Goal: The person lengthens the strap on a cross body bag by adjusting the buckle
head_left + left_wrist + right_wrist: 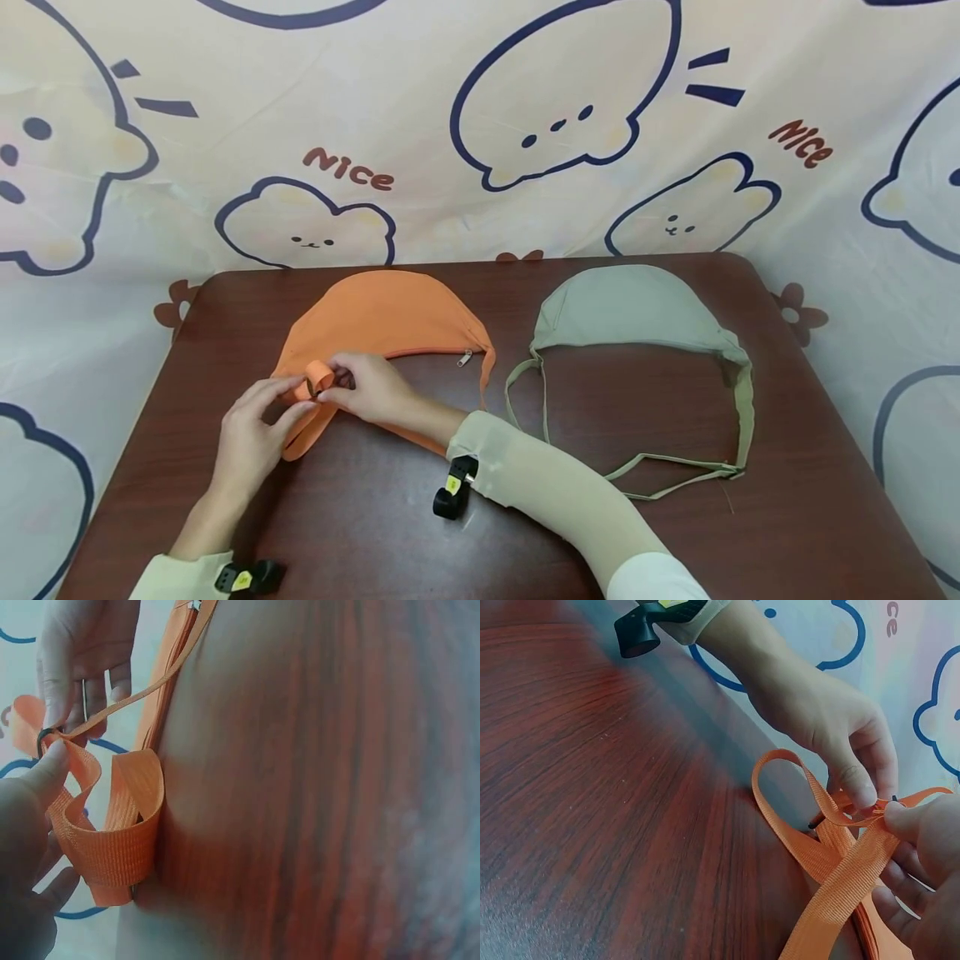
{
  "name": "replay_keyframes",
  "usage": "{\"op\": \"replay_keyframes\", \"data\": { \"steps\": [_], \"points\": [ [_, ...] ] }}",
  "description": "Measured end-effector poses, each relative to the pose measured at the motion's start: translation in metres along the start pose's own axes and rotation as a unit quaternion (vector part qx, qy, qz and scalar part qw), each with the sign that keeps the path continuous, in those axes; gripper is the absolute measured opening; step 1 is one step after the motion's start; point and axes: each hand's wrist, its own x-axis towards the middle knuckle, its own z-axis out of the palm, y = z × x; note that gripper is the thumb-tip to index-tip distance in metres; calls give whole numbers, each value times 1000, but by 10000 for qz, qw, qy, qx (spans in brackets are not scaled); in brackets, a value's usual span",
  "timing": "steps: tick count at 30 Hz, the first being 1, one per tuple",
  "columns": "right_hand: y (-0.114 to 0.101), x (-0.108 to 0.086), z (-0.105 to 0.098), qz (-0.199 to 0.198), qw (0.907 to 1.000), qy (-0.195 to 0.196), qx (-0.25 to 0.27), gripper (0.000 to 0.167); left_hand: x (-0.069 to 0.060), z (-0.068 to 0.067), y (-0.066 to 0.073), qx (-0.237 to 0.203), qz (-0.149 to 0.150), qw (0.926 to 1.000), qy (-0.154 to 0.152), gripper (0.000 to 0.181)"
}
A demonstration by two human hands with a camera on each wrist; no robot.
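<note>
An orange bag [382, 312] lies on the left of the table, its metal zipper pull [465, 358] at the right end. Over its left end, both hands hold its orange strap [318, 377] at a small dark buckle [46, 739]. My left hand [251, 433] pinches the strap by the buckle between thumb and fingers. From the other side my right hand [375, 387] pinches the strap close to the left fingertips. In the left wrist view a wide loop of strap [116, 851] hangs below the hands. The right wrist view shows the thumbs [855, 784] almost meeting at the buckle.
A pale green bag [630, 308] lies at the back right of the brown table [810, 500], its straps [742, 417] trailing toward the front. Behind and beside the table hangs a white cloth [420, 225] printed with cartoon outlines. Black devices [455, 487] are strapped to both wrists.
</note>
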Motion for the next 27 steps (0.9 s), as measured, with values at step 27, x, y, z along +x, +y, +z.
{"op": "replay_keyframes", "data": {
  "steps": [27],
  "points": [
    [-4,2,1,111,9992,-152,-363,27,2,-1,0,-120,280,9995,-52,43]
  ]
}}
